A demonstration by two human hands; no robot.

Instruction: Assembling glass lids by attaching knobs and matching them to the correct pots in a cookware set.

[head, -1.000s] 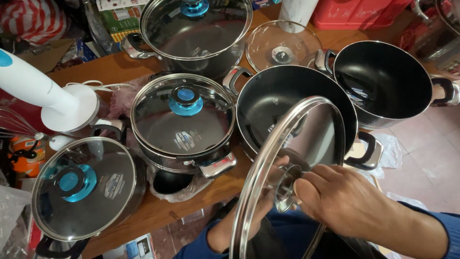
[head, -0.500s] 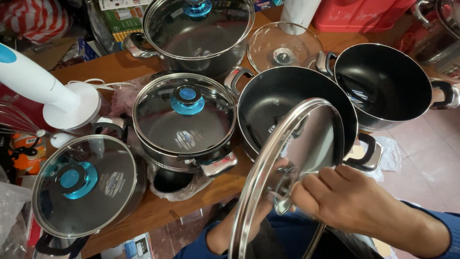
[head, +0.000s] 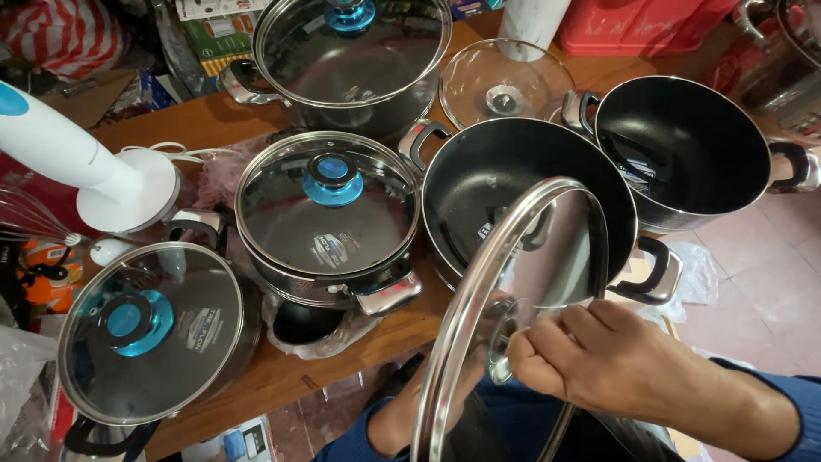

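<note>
I hold a glass lid (head: 547, 248) with a steel rim, tilted on edge in front of me, over the near side of an open black pot (head: 505, 180). My right hand (head: 599, 359) is closed on the metal fitting (head: 503, 342) at the lid's centre. My left hand (head: 410, 419) is behind the lid, seen partly through the glass, gripping it from the other side at the centre. Its fingers are mostly hidden.
On the wooden table (head: 282, 376) stand three lidded pots with blue knobs (head: 329, 214) (head: 137, 334) (head: 351, 51), a second open black pot (head: 684, 145) and a knobless glass lid (head: 505, 81). A white hand blender (head: 77, 162) and a whisk (head: 34, 222) lie at left.
My right hand has shifted slightly on the lid's centre fitting. The lid stays tilted in nearly the same place.
</note>
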